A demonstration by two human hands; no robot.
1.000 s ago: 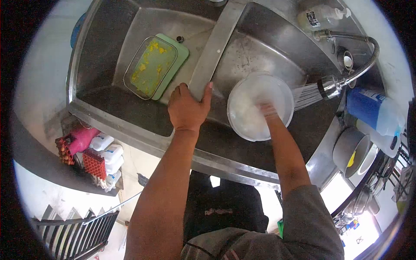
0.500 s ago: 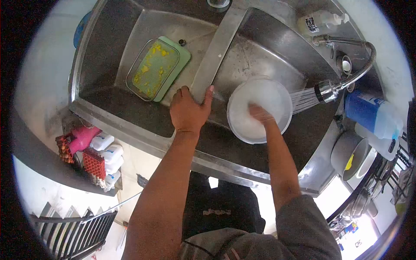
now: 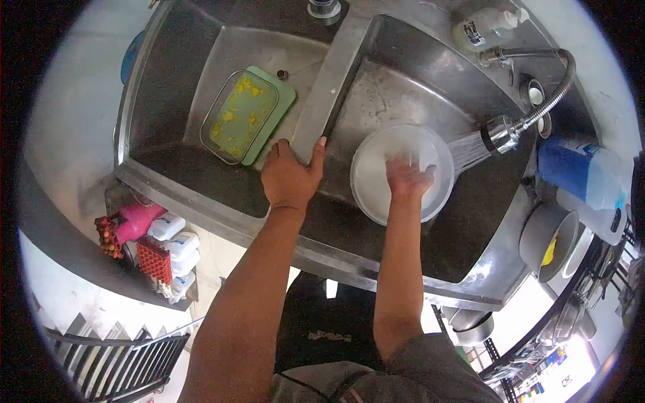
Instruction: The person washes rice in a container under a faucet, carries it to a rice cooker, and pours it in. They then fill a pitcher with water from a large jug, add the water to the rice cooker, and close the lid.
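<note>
My left hand [image 3: 290,176] rests on the sink divider [image 3: 328,101], thumb stretched apart from the fingers, holding nothing. Inside a round, whitish plastic tub [image 3: 371,196] in the right basin, my right hand [image 3: 408,178] reaches into cloudy water. Its thumb is spread out, and its fingertips are blurred at the water; no object shows in it. From the right, a spray head [image 3: 501,135] runs water against the tub's side. In the left basin lies a green cutting board [image 3: 274,107], with a wire-rimmed mesh strainer [image 3: 236,121] holding yellow bits on top of it.
A soap bottle [image 3: 485,28] stands on the back ledge beside the hose. To the right are a jug of blue liquid [image 3: 578,168] and a grey pot [image 3: 545,235]. White bottles [image 3: 180,247] and a pink item [image 3: 139,221] sit below the sink at left.
My right hand has shifted within the tub, its thumb now spread and forearm more upright. The camera view has tilted slightly; my left hand keeps its place on the divider.
</note>
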